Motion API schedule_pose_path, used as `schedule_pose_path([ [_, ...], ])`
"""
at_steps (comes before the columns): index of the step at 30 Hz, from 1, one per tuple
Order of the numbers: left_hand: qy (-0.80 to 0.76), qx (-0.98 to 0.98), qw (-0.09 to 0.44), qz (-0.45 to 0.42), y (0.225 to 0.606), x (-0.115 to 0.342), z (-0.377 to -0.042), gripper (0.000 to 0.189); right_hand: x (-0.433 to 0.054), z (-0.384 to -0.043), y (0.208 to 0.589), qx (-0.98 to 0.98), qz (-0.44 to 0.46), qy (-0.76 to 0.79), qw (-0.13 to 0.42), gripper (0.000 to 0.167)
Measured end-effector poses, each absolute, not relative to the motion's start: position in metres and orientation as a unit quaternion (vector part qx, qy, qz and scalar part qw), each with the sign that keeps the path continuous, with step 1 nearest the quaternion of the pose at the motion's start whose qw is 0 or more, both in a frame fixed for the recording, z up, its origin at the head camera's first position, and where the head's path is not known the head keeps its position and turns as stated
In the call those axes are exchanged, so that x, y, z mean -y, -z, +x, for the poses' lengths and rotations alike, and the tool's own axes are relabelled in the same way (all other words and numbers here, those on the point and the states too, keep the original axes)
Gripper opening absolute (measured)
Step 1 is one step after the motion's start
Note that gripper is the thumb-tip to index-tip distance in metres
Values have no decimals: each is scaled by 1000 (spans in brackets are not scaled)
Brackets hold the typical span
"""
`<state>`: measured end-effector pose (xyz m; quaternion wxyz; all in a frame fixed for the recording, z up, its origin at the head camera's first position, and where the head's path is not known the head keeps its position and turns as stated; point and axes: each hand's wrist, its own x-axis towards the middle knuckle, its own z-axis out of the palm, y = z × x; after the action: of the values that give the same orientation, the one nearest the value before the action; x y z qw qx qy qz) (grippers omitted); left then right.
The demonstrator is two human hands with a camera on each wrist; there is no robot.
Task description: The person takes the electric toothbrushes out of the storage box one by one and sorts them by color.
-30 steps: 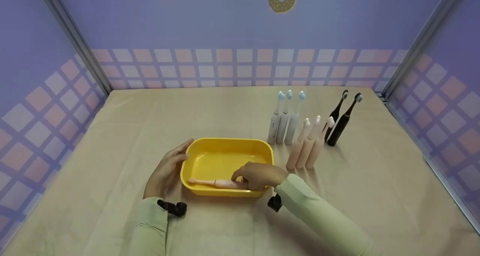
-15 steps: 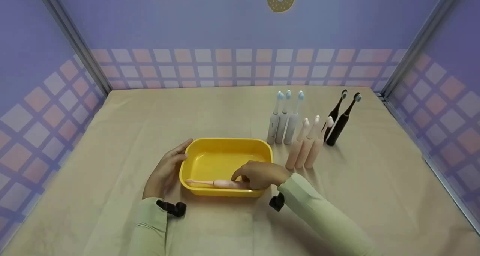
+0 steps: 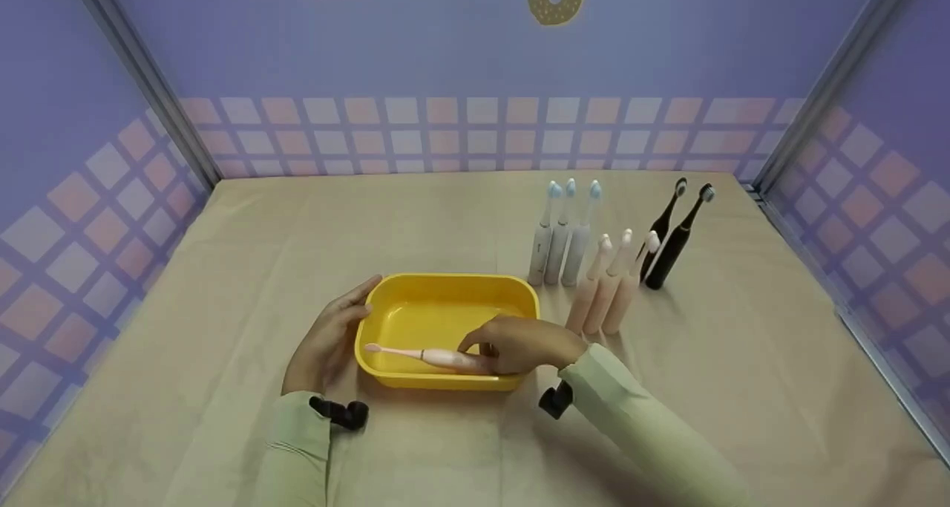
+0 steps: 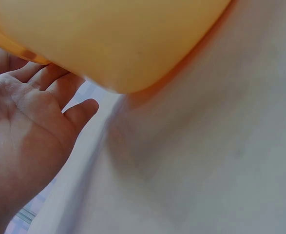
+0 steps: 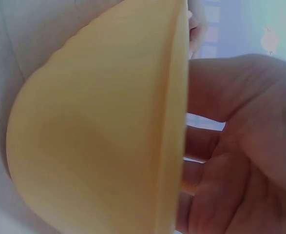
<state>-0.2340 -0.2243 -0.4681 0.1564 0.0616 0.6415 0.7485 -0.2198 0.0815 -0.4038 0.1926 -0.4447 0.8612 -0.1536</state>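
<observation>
A yellow plastic basin (image 3: pixel 404 321) sits on the cloth-covered table. Inside it, along the near wall, is a pink electric toothbrush (image 3: pixel 445 358) with its brush head toward the left. My right hand (image 3: pixel 523 342) reaches over the right part of the basin and grips the toothbrush by the lower end of its handle. The basin wall hides those fingertips in the right wrist view. My left hand (image 3: pixel 334 332) rests against the outside of the basin's left end, fingers extended along the wall and thumb at the rim. Its palm (image 4: pixel 30 117) faces the basin in the left wrist view.
Right of the basin stand several upright electric toothbrushes: three pink ones (image 3: pixel 605 295), three white ones (image 3: pixel 558 251) behind them, and two black ones (image 3: pixel 670 254) farther right. Purple walls with a checked band (image 3: pixel 482 136) enclose the table (image 3: pixel 334 225) at the back and sides.
The pink toothbrush's head end has risen slightly and swung away from the basin's near wall. My right wrist has shifted a little to the right. My left hand has stayed put.
</observation>
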Motion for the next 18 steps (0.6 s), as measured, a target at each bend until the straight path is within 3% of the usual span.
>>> schedule_pose_path([
  [18,-761,-626,162,51,469,223,-233,57,-89,-213,397,-830,-499,213,134,27],
])
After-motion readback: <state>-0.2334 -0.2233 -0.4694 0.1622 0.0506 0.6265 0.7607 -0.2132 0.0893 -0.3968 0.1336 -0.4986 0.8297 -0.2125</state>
